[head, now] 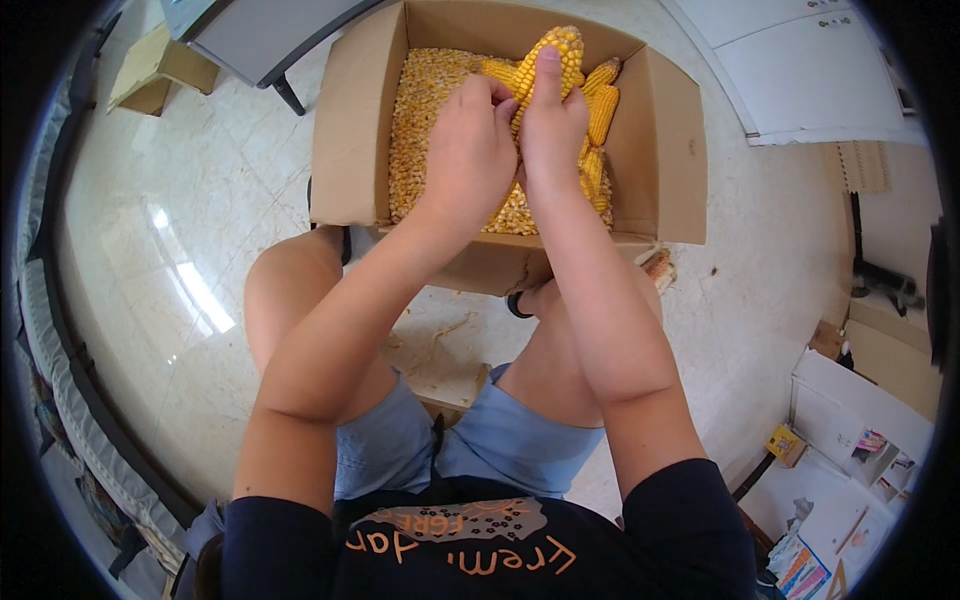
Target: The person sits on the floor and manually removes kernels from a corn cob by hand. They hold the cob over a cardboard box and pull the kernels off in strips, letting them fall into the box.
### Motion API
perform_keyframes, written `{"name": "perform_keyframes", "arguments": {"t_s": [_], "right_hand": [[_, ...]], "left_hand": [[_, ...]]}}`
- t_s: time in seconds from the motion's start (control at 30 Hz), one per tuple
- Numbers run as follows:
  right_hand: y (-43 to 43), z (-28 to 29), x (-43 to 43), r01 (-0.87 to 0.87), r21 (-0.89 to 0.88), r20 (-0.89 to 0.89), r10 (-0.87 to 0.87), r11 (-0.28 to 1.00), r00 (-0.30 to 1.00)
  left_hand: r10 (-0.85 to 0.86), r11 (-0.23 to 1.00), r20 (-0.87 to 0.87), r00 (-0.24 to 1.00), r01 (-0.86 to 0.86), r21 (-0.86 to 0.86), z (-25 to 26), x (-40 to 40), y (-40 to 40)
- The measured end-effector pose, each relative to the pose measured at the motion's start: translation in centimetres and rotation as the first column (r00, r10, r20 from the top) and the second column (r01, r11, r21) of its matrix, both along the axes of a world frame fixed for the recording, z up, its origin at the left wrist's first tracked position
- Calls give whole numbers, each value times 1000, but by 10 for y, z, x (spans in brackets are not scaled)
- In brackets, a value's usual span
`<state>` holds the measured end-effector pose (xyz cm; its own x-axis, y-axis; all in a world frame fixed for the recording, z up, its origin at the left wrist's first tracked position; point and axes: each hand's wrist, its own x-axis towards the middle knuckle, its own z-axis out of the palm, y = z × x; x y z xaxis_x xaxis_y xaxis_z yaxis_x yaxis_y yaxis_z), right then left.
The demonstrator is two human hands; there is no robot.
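Note:
My right hand [553, 131] grips a yellow corn cob [559, 56] with its thumb lying along the cob. The cob is tilted, its upper end towards the far wall of an open cardboard box [356, 127]. Curled fingers of my left hand [472, 150] are at the cob's left side; whether they grip it or hold kernels is hidden. Beneath both hands, loose corn kernels [420, 97] cover the bottom of the box. Several more corn cobs [602, 112] lie along the box's right side, partly hidden by my right hand.
The box stands on a glossy tiled floor [217, 225] beyond my knees. Bits of husk [446, 330] lie between my feet, and a cob-like piece [660, 270] rests by the box's near right corner. A table leg [287, 94] and small wooden stool [161, 67] are at far left; white cabinets [810, 75] at right.

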<state>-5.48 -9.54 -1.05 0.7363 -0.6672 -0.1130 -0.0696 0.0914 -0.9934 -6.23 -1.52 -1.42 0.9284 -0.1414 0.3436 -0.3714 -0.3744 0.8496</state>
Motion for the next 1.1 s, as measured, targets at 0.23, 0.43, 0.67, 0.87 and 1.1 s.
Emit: {"name": "perform_keyframes", "arguments": {"t_s": [0.23, 0.43, 0.67, 0.87, 1.1], "right_hand": [[-17, 3, 5, -51, 101, 98, 41, 994, 994], [-20, 23, 0, -286, 444, 159, 239, 849, 958], [-4, 0, -11, -333, 280, -3, 348, 900, 937], [-3, -5, -16, -446, 264, 57, 448, 855, 892], [-1, -8, -18, -459, 315, 80, 459, 831, 885]], "left_hand": [[-20, 971, -233, 972, -37, -237, -1, 20, 7], [-613, 761, -666, 424, 92, -642, 9, 11, 17], [-144, 978, -761, 632, -27, -207, -11, 1, 18], [-252, 918, -810, 529, -135, -374, -15, 1, 18], [-185, 950, -848, 496, -131, -284, 4, -3, 22]]}}
